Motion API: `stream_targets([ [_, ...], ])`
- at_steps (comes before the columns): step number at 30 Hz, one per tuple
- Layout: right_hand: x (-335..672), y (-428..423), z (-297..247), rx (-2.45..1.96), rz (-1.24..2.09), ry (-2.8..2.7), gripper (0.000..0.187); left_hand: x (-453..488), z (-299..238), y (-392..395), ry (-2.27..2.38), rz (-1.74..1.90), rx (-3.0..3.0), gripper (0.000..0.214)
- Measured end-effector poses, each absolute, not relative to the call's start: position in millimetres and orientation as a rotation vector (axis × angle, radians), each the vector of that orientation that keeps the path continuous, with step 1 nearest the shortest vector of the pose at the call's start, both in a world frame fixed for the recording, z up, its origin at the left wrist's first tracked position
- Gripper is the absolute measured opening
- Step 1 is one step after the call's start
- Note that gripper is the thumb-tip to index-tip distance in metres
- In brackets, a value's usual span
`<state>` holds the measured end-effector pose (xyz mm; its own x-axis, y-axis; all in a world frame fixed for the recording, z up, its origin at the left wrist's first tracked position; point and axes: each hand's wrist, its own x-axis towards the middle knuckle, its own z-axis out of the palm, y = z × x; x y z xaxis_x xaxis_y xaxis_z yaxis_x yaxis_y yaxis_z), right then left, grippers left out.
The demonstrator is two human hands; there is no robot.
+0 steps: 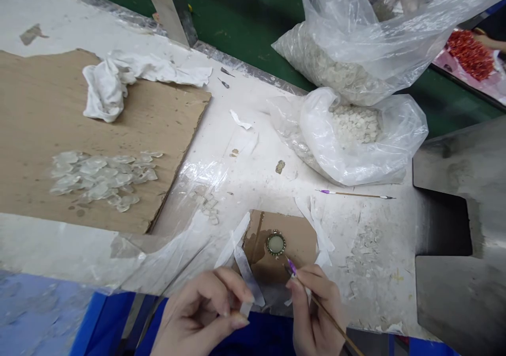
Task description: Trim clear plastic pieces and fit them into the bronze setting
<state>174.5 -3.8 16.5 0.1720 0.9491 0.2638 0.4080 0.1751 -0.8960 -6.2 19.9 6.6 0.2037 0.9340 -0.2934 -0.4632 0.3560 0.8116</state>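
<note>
Between thumb and forefinger, my left hand [209, 308] pinches a small, pale, translucent chip [245, 308]. My right hand [318, 306] grips a thin brown stick [334, 324] with a purple band, like a fine brush, its tip pointing toward a bottle cap [275, 244]. The cap lies open side up and looks filled with something cloudy. Under it is a small piece of cardboard [298, 229] with a dark wet patch, taped at the sides. A second brown stick with a purple band [356, 194] lies on the table beyond.
A large cardboard sheet [35, 129] at left bears clear flat pieces [105, 174] and a white cloth [105, 90]. Small square chips [207, 207] lie near its edge. Plastic bags [336, 61] of pale pieces stand at the back right; a metal fixture [470, 293] borders the right.
</note>
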Motion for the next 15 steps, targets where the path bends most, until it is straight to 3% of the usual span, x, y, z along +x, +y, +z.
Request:
stream_targets([
  [4, 180, 7, 12, -1.432, 0.462, -1.660, 0.023, 9, 17, 15, 0.929, 1.053, 0.460, 0.016],
  [15, 172, 8, 10, -1.396, 0.485, -1.550, 0.018, 8, 10, 17, 0.827, 1.010, 0.364, 0.016],
])
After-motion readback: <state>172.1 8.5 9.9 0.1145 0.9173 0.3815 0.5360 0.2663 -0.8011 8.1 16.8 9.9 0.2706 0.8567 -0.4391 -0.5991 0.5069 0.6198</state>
